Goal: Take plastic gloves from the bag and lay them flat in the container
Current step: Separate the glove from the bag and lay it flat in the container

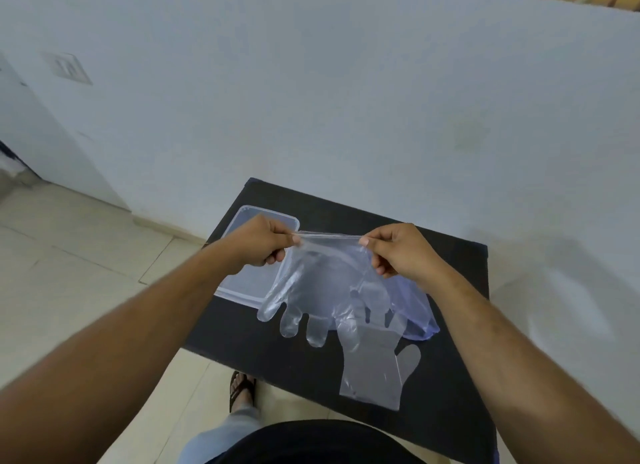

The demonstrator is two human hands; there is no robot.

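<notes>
A clear plastic glove (311, 290) hangs in the air with its fingers down, stretched by its cuff between both hands. My left hand (258, 243) pinches the cuff's left corner and my right hand (398, 250) pinches the right corner. The glove hangs over the right edge of the clear shallow container (242, 283), which sits at the table's left and is partly hidden by my left hand. A second clear glove (377, 370) lies flat on the black table nearer to me. The bluish plastic bag (417, 311) lies behind the held glove, under my right wrist.
The small black table (450, 359) stands against a pale wall (311, 99). Tiled floor (69, 255) lies to the left. My foot in a sandal (240, 391) shows below the table's near edge.
</notes>
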